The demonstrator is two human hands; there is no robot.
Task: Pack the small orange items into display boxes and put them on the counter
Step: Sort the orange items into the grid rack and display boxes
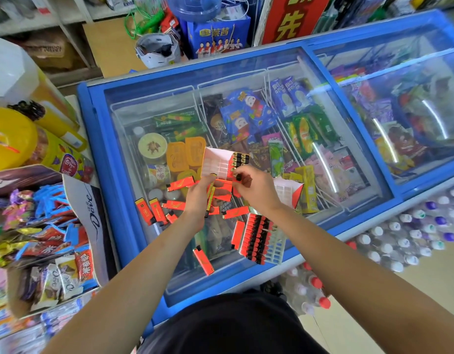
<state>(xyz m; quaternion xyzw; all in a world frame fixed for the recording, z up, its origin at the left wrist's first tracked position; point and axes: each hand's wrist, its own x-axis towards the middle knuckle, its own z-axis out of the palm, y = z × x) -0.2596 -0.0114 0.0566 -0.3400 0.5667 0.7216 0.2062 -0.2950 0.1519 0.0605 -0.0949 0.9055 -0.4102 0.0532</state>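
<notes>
Several small orange lighters [158,210] lie loose on the glass lid of a blue chest freezer [123,139]. My left hand [199,198] holds a few orange lighters upright. My right hand [251,189] pinches one lighter by its black top right at the lower edge of a white display box [217,162], which stands tilted on the lid with two short rows of black-topped lighters in its upper right slots. A second display tray [257,238], nearly full of lighters, lies near the front edge. A third white box [288,190] sits behind my right wrist.
A counter at the left carries a Dove carton [93,213] of wrapped sweets and a yellow tub [11,139]. Packs of bottled water [412,233] stand on the floor at the right. A blue gift bag [218,37] and shelves are behind the freezer.
</notes>
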